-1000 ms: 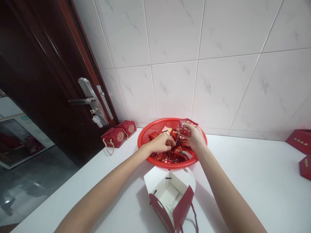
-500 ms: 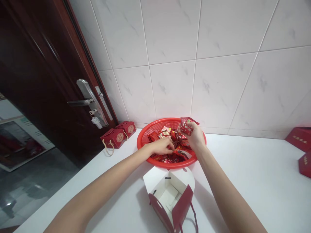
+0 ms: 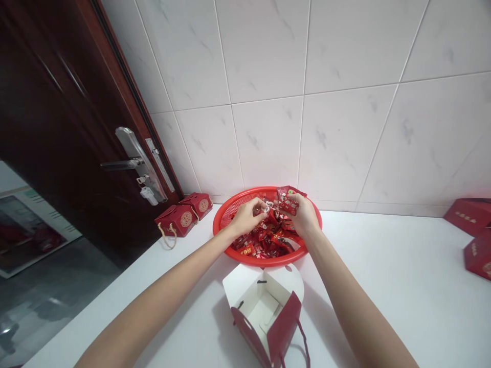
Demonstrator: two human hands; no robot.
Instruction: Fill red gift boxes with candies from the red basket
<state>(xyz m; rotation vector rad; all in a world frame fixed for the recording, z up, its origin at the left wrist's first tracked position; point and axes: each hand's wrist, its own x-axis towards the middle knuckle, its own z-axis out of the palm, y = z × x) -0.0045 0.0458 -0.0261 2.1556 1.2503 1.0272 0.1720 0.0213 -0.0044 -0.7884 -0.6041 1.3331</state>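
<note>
A red plastic basket [image 3: 219, 225] holds a heap of red-wrapped candies [image 3: 264, 245]. Over its right side, my right hand [image 3: 305, 214] is closed on red candy packets [image 3: 288, 203]. My left hand [image 3: 248, 217] pinches a small wrapped candy [image 3: 267, 206] with a pale patch, above the heap and left of the packets. In front of the basket stands a dark red gift box [image 3: 284, 323] with its flaps spread and a cord handle. Its white inside shows, with nothing lying in it.
Two closed red boxes [image 3: 180, 220] with rope handles stand left by the wall. More red boxes [image 3: 470, 217] are at the right edge of the white table [image 3: 383, 276]. A dark door [image 3: 76, 102] with keys in its lock is at left, beside the tiled wall [image 3: 268, 143].
My left hand has risen from the candy heap toward my right hand and now pinches a small candy. My right hand still holds its packets. The view has shifted slightly.
</note>
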